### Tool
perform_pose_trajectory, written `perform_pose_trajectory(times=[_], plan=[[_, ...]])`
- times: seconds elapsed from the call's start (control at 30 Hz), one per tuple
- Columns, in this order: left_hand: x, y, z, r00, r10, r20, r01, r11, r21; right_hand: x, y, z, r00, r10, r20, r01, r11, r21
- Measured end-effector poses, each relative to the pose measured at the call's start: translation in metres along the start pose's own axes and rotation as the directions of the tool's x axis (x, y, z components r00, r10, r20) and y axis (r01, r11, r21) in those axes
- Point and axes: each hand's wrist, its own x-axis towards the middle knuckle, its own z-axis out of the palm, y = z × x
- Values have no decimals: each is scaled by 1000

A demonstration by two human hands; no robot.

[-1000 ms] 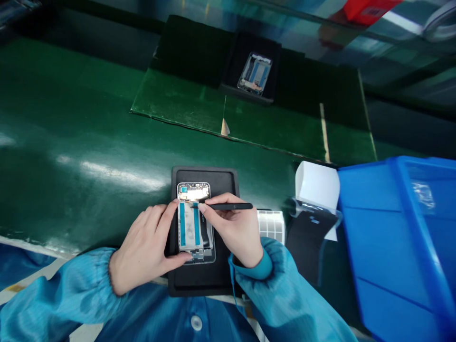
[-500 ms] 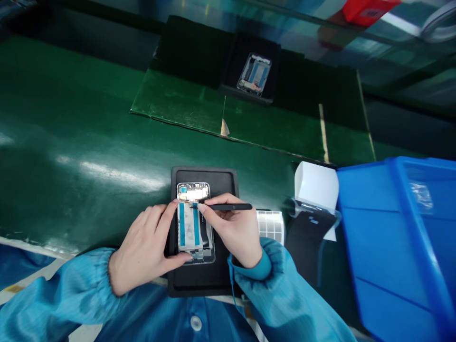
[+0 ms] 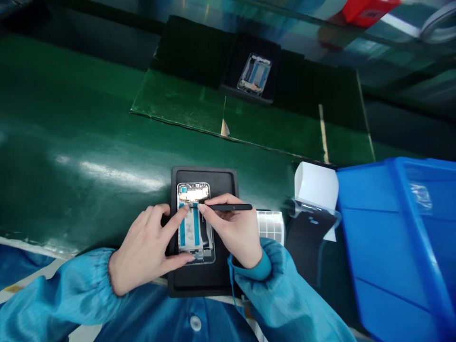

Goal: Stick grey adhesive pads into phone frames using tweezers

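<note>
An opened smartphone (image 3: pixel 189 228), its inner board showing and two blue strips down its middle, lies in a shallow black tray (image 3: pixel 199 281). My right hand (image 3: pixel 237 231) grips black tweezers (image 3: pixel 230 207) like a pen. Their tip is over the upper part of the phone, just below the board. My left hand (image 3: pixel 147 247) is spread at the phone's left side. Its index fingertip touches the phone's face close to the tweezers' tip, and the thumb rests on the lower end. Whether the tweezers pinch anything is too small to tell.
On a raised green board (image 3: pixel 185 102) at the back, another opened phone (image 3: pixel 255 75) sits in a dark tray. Right of my hand are a sheet of grey stickers (image 3: pixel 271 225), a white sheet (image 3: pixel 316 185) and dark film (image 3: pixel 304 247). A blue bin (image 3: pixel 374 237) stands far right.
My left index finger has moved right, from the phone's left edge onto its face beside the tweezers' tip. The left thumb has shifted slightly right. My right hand and the tweezers have hardly moved.
</note>
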Motion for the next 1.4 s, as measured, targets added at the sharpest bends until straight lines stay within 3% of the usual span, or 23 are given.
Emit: perform_pose_trajectory(times=[0.3, 0.77, 1.07, 1.4], plan=[[-2, 1, 2, 999, 11, 35, -15, 993, 113, -1, 3, 0, 1000, -5, 0, 5, 1000, -11], [1, 2, 1, 999, -7, 45, 2, 994, 108, -1, 2, 1, 1000, -3, 6, 3, 1000, -4], [4, 6, -7, 999, -34, 19, 32, 995, 99, -1, 8, 1, 997, -71, -21, 71, 997, -2], [18, -3, -15, 998, 42, 44, -46, 995, 91, 2, 7, 3, 995, -82, -55, 86, 994, 70]])
